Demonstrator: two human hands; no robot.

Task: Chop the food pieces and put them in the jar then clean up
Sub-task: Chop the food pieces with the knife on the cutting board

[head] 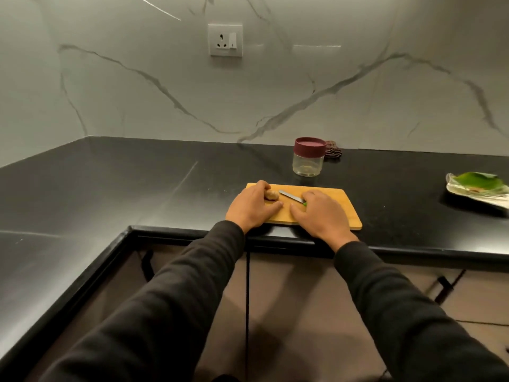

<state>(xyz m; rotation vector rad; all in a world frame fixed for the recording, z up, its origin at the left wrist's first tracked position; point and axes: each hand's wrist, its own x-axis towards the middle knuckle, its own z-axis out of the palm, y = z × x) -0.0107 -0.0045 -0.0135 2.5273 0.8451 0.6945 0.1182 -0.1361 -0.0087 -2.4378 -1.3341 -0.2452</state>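
Now your left hand (254,206) grips the ginger piece (271,195) near the cutting board (341,208) left edge; your right hand (321,213) holds the knife (292,197), blade angled toward it.

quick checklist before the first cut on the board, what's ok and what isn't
1. Food piece on the cutting board: ok.
2. Left hand steadies the food piece: ok.
3. Right hand grips the knife: ok, though its handle is mostly hidden.
4. Blade clear of the left fingers: cannot tell, they lie close.
5. Jar ready to receive pieces: not ok, lid on.
6. Board fully on the counter: ok.
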